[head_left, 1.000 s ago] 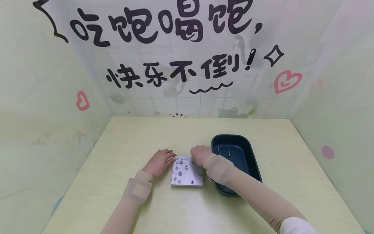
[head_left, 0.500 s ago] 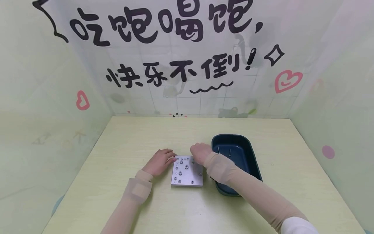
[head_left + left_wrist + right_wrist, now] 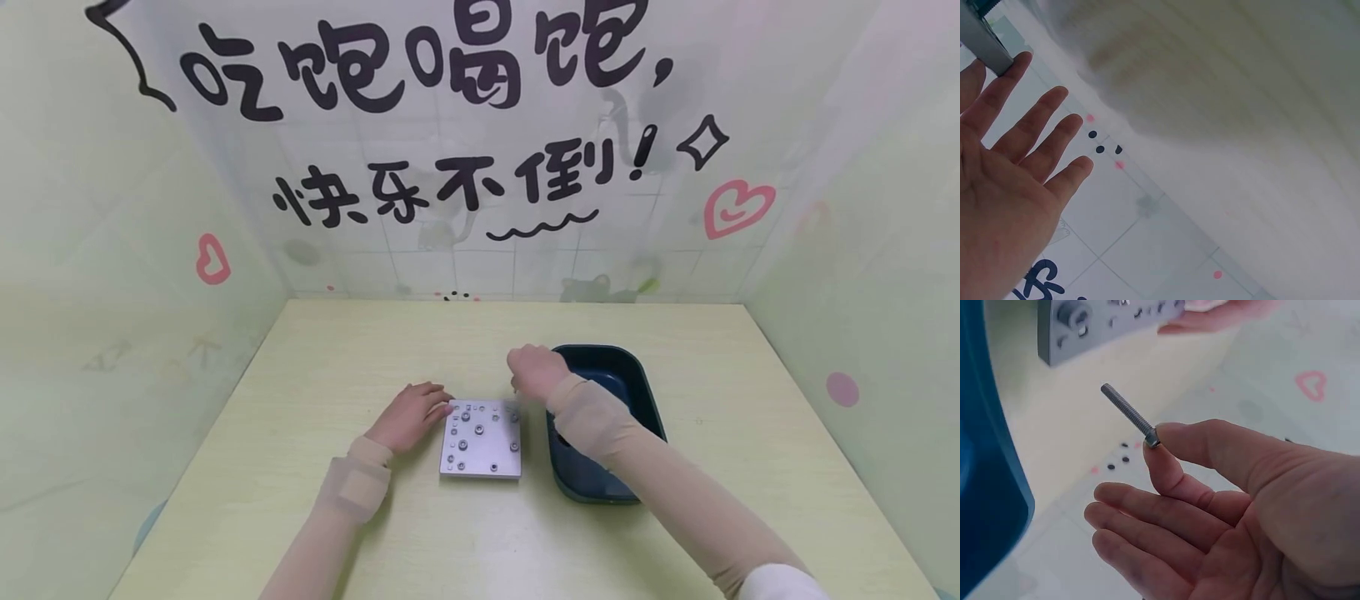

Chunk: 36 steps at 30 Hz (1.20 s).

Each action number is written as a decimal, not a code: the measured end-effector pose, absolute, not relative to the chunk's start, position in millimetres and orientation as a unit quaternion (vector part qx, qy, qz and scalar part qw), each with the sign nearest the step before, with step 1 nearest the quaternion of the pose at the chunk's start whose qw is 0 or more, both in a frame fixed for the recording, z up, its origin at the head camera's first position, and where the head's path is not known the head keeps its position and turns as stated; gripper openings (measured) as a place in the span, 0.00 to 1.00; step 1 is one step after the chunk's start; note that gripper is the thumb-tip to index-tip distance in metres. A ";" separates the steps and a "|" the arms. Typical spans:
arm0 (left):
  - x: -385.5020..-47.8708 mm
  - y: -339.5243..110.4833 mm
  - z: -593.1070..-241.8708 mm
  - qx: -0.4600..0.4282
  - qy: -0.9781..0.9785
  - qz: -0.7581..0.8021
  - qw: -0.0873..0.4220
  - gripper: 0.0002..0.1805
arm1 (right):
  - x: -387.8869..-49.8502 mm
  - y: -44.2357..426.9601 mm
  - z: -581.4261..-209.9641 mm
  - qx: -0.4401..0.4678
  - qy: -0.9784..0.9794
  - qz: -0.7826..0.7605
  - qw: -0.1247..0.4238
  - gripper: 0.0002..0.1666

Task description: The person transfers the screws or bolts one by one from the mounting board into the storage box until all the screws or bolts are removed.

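Observation:
A square silver metal plate point(image 3: 491, 450) lies on the table, its top dotted with holes and several round fittings. At its far left corner rests my left hand point(image 3: 405, 421); in the left wrist view, the thumb and index finger pinch the plate's corner point(image 3: 988, 44) while the other fingers stretch out. My right hand point(image 3: 538, 373) hovers beyond the plate's far right corner. In the right wrist view, its thumb and index finger pinch a threaded screw point(image 3: 1127, 411) by the head, the shank pointing away from the fingers and apart from the plate point(image 3: 1104, 334).
A dark blue tray point(image 3: 651, 400) stands right of the plate, partly covered by the right forearm. The pale wooden table point(image 3: 375, 350) is bordered by a back wall with large black lettering and by pale side walls.
My right hand has lifted off the plate's far right corner and moved right and farther back, uncovering that corner. The left hand and the plate stay in place.

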<state>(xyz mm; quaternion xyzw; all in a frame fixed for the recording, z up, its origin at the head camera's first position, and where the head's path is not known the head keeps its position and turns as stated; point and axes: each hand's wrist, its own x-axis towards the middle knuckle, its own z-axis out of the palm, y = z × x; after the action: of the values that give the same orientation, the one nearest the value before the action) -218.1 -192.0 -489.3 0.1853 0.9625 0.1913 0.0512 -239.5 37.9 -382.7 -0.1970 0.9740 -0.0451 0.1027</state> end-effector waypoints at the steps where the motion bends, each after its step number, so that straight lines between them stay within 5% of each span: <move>1: -217.9 -192.0 -489.6 0.186 0.962 0.192 0.052 0.21 | -240.3 42.1 -380.0 -0.193 0.975 -0.055 0.101 0.05; 17: -216.8 -193.5 -489.5 0.197 0.961 0.191 0.042 0.21 | -255.7 125.0 -384.3 -0.167 0.976 -0.131 0.042 0.09; 27: -217.1 -193.5 -490.2 0.199 0.961 0.187 0.037 0.21 | -255.3 140.8 -418.7 -0.148 0.980 -0.127 0.046 0.06; 36: -216.6 -192.9 -488.8 0.192 0.962 0.191 0.042 0.20 | -257.2 140.8 -442.5 -0.145 0.980 -0.127 0.057 0.15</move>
<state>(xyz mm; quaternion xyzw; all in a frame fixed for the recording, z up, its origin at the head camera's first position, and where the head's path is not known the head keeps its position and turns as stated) -216.6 -192.9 -488.8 0.1920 0.9617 0.1912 0.0421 -257.2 140.8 -442.5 -0.1454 0.9796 -0.1265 0.0567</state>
